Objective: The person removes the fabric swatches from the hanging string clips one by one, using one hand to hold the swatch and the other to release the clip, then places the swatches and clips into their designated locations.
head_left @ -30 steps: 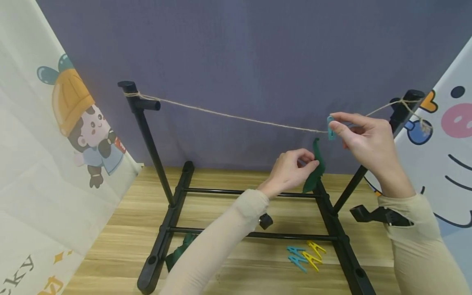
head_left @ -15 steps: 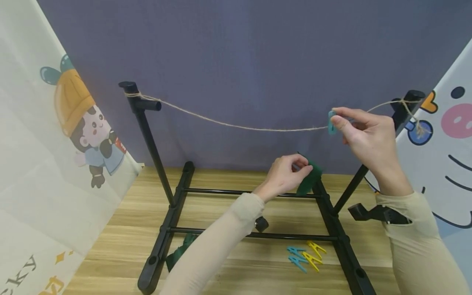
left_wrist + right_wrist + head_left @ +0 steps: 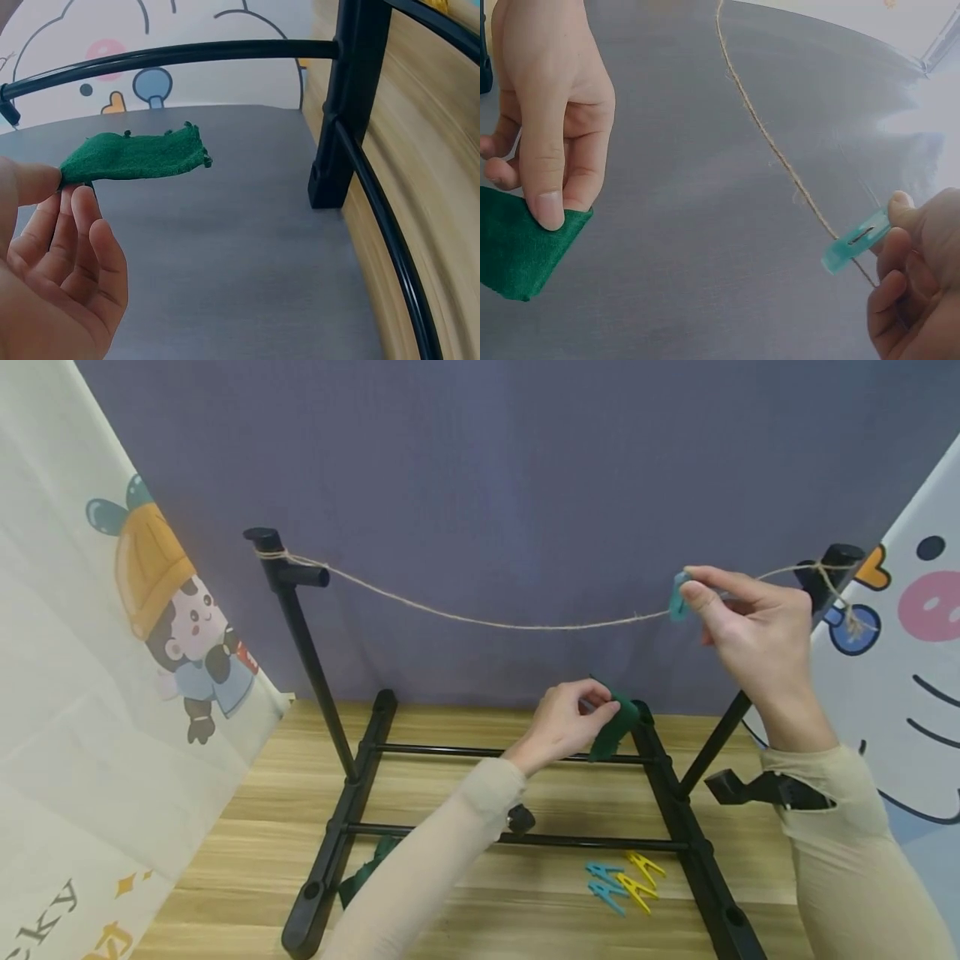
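Observation:
My left hand (image 3: 558, 727) pinches a small dark green piece of cloth (image 3: 617, 732) by one end, between thumb and fingers. In the left wrist view the cloth (image 3: 139, 157) sticks out from the fingertips, its far edge frayed. Higher and to the right, my right hand (image 3: 761, 635) pinches a light blue clothespin (image 3: 678, 597) at the twine (image 3: 510, 627). The twine crosses the pin near its end in the right wrist view; whether the pin (image 3: 853, 244) bites on it, I cannot tell. Cloth and twine are apart.
Twine hangs between two posts of a black frame (image 3: 311, 664). Several blue and yellow clothespins (image 3: 633, 893) lie on the wooden table (image 3: 525, 927). More green cloth (image 3: 363, 872) lies at the frame's left foot, partly behind my left sleeve. A grey-blue panel (image 3: 480, 468) stands behind.
My left hand has drawn the green cloth left and down, away from the twine. The right hand has shifted slightly up and right with the clothespin, and the twine now sags in a curve.

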Action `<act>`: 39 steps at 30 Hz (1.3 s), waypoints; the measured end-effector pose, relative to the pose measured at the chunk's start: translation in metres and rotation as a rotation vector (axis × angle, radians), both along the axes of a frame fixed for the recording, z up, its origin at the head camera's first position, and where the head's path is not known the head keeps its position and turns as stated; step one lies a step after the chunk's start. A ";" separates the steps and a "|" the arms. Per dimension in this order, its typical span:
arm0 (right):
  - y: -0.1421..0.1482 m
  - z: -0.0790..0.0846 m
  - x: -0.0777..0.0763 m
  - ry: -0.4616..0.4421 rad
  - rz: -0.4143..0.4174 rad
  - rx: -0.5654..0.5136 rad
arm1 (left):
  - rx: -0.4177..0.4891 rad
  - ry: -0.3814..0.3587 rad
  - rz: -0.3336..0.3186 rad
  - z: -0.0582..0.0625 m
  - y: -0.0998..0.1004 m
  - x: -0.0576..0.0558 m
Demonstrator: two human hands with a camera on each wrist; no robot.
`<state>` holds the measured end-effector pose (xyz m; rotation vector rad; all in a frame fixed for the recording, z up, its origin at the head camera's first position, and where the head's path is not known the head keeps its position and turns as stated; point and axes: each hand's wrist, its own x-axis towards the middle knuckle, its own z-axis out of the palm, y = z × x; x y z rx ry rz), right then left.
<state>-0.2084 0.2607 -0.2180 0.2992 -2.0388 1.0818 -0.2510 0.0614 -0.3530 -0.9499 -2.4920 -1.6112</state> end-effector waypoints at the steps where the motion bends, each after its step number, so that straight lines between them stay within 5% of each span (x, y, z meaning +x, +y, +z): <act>1: -0.001 0.000 0.000 0.008 0.006 -0.010 | 0.002 -0.002 0.003 -0.001 -0.001 0.000; 7: -0.003 -0.002 -0.002 0.074 0.039 -0.045 | -0.006 -0.018 0.030 -0.005 -0.005 -0.002; 14: -0.004 -0.001 -0.001 0.001 0.029 -0.106 | 0.005 -0.019 0.038 -0.009 -0.011 -0.003; 19: -0.006 0.001 -0.002 0.033 0.048 -0.162 | 0.015 -0.018 0.043 -0.010 -0.013 -0.004; 29: -0.007 0.002 0.000 0.085 0.157 -0.317 | 0.024 -0.026 0.050 -0.011 -0.022 -0.001; 39: -0.006 -0.006 0.006 0.063 0.086 -0.222 | 0.031 -0.035 0.085 -0.015 -0.034 0.002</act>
